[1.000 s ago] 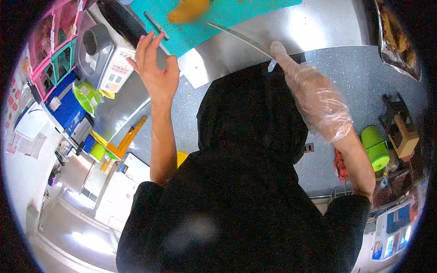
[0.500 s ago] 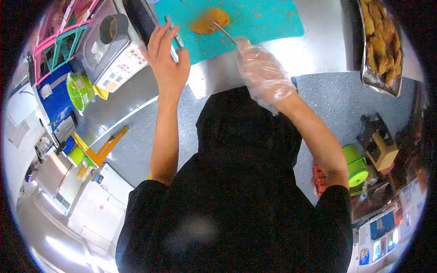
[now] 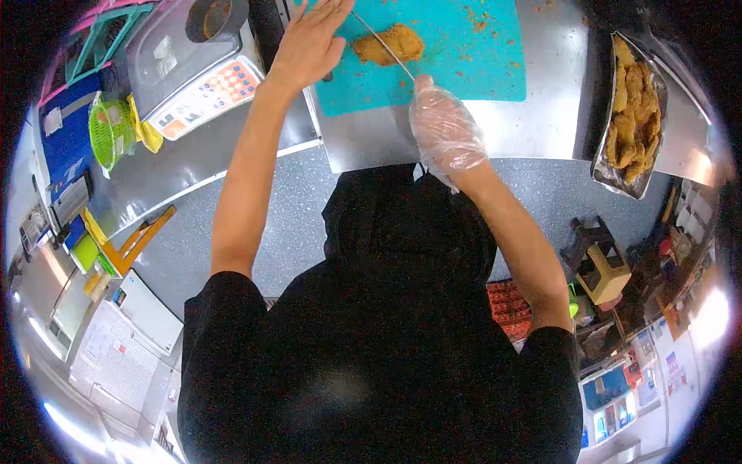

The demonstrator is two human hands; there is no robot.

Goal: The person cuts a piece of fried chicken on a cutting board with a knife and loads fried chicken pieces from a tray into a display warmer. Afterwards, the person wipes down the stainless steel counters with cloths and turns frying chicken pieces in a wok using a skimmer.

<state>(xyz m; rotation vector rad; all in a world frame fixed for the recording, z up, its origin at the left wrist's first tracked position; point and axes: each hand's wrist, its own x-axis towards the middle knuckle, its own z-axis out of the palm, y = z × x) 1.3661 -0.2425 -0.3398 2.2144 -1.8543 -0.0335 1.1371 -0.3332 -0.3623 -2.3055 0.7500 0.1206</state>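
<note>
A golden-brown breaded piece (image 3: 389, 45) lies on the turquoise cutting board (image 3: 495, 77) at the top. My right hand (image 3: 446, 127), in a clear plastic glove, is closed around one end of a thin metal tool (image 3: 384, 45), which crosses over the piece. My bare left hand (image 3: 313, 42) is at the board's left edge, left of the piece, with its fingers stretched out. Its fingertips reach the top edge of the view.
A foil-lined tray (image 3: 599, 166) of browned breaded pieces stands at the right. Left are a lidded container (image 3: 178, 62), a white button panel (image 3: 209, 97) and a green basket (image 3: 110, 131). A stool (image 3: 603, 271) stands lower right.
The view has shifted. My left hand has moved up and no longer has the silvery object beside its fingers. The tool in my right hand now lies across the breaded piece.
</note>
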